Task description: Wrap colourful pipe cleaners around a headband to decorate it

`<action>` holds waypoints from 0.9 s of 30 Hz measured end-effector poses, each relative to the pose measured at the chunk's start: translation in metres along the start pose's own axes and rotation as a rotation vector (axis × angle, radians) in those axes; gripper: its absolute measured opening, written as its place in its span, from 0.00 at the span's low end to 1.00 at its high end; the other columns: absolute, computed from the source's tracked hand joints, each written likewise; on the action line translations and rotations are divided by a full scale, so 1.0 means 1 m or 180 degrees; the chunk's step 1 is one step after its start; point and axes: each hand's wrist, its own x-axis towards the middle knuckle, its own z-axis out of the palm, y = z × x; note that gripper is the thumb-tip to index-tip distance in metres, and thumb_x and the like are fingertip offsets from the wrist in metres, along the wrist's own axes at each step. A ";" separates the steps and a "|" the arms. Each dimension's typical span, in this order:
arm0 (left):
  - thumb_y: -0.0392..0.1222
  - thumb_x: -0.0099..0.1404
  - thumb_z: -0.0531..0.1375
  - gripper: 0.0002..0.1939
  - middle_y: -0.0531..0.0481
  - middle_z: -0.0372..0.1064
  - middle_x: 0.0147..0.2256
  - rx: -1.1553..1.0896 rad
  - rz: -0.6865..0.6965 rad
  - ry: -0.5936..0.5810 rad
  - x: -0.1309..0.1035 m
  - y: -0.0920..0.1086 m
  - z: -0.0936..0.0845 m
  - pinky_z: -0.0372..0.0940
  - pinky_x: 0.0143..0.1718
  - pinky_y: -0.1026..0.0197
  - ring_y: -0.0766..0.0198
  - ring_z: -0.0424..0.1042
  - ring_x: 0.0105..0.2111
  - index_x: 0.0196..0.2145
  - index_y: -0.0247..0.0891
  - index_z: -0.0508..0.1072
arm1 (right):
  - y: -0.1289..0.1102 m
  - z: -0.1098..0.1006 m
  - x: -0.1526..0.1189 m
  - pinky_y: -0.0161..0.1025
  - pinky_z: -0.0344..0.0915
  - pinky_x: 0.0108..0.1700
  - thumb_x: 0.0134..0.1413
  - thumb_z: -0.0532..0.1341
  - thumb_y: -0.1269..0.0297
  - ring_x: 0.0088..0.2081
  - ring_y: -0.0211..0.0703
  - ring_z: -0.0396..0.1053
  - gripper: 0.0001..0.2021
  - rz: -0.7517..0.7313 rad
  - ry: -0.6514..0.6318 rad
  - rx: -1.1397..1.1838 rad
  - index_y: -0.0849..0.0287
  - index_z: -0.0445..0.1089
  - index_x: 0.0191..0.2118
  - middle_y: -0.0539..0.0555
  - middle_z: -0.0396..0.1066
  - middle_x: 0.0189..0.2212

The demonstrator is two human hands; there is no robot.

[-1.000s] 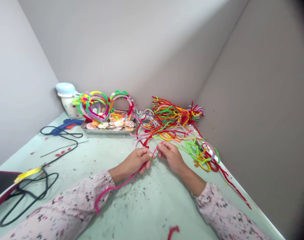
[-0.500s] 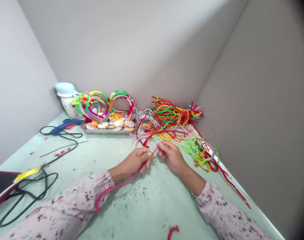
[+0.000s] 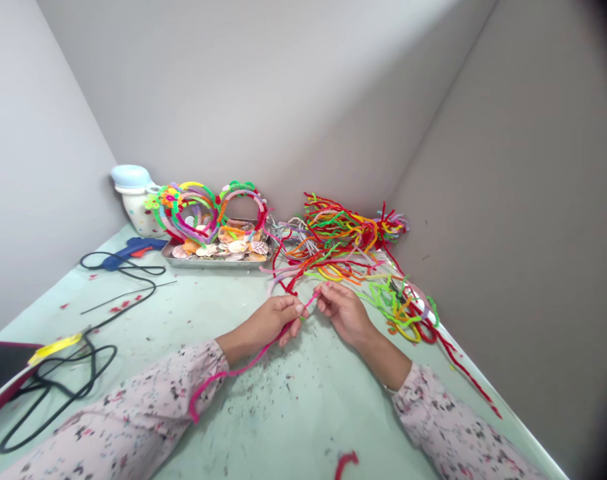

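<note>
A long pink pipe cleaner (image 3: 256,361) runs between both hands, its loose end curling down over the left sleeve. My left hand (image 3: 278,319) pinches it between thumb and fingers near the middle of the table. Just to the right, my right hand (image 3: 337,305) grips its upper end with the fingertips. A short pink stretch shows between the two hands. A bit of green shows by my left fingertips, too small to make out.
Behind stand colourful headbands (image 3: 242,189) and a metal tray (image 3: 216,263) of shells. A blue glue gun (image 3: 133,250) with a black cable lies left. Bundled pipe cleaners (image 3: 348,230) lie at the back right, and a red piece (image 3: 345,460) at the front. A lidded cup (image 3: 142,210) leans back left.
</note>
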 end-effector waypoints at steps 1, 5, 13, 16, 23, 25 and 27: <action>0.53 0.62 0.55 0.17 0.57 0.62 0.18 -0.0008 -0.0002 -0.0005 0.000 0.000 0.000 0.49 0.12 0.71 0.75 0.56 0.11 0.34 0.34 0.67 | 0.000 0.000 0.000 0.32 0.52 0.22 0.49 0.64 0.56 0.21 0.34 0.59 0.11 -0.0003 -0.0005 -0.0010 0.60 0.71 0.31 0.48 0.65 0.19; 0.52 0.62 0.55 0.16 0.57 0.62 0.17 -0.0022 -0.0027 -0.0033 0.000 0.001 0.001 0.49 0.12 0.71 0.75 0.56 0.11 0.34 0.34 0.66 | 0.000 0.000 0.001 0.32 0.52 0.21 0.49 0.63 0.57 0.21 0.34 0.60 0.11 -0.0037 -0.0014 -0.0043 0.60 0.71 0.30 0.49 0.65 0.19; 0.53 0.62 0.55 0.16 0.57 0.62 0.18 0.0029 -0.0043 -0.0039 -0.001 0.003 0.002 0.49 0.12 0.70 0.75 0.56 0.11 0.34 0.34 0.66 | 0.001 -0.001 0.001 0.33 0.53 0.22 0.51 0.60 0.59 0.20 0.35 0.61 0.10 -0.0147 0.0105 -0.0113 0.60 0.73 0.31 0.49 0.66 0.17; 0.52 0.62 0.55 0.16 0.58 0.62 0.18 0.0043 -0.0047 -0.0039 -0.001 0.003 0.002 0.49 0.12 0.70 0.75 0.56 0.11 0.34 0.34 0.66 | 0.001 -0.001 0.002 0.33 0.53 0.22 0.50 0.60 0.59 0.20 0.36 0.61 0.10 -0.0160 0.0142 -0.0137 0.60 0.73 0.31 0.49 0.66 0.17; 0.52 0.62 0.54 0.15 0.58 0.62 0.18 0.0067 -0.0036 -0.0023 0.000 0.003 0.001 0.49 0.12 0.70 0.75 0.56 0.11 0.34 0.35 0.66 | 0.002 -0.001 0.003 0.33 0.53 0.21 0.51 0.60 0.59 0.21 0.35 0.61 0.10 -0.0254 0.0165 -0.0077 0.60 0.75 0.32 0.50 0.66 0.18; 0.52 0.62 0.54 0.15 0.58 0.62 0.18 0.0065 -0.0043 -0.0029 0.000 0.002 0.001 0.49 0.12 0.70 0.75 0.56 0.11 0.34 0.34 0.66 | 0.003 -0.001 0.003 0.33 0.53 0.21 0.52 0.60 0.59 0.21 0.35 0.61 0.10 -0.0253 0.0174 -0.0053 0.60 0.75 0.33 0.50 0.66 0.17; 0.51 0.63 0.54 0.15 0.57 0.62 0.18 0.0048 -0.0026 -0.0042 0.000 0.002 0.001 0.48 0.12 0.70 0.75 0.56 0.11 0.34 0.34 0.66 | 0.003 -0.001 0.003 0.33 0.53 0.21 0.51 0.60 0.60 0.20 0.35 0.61 0.10 -0.0245 0.0182 -0.0040 0.60 0.75 0.33 0.50 0.66 0.17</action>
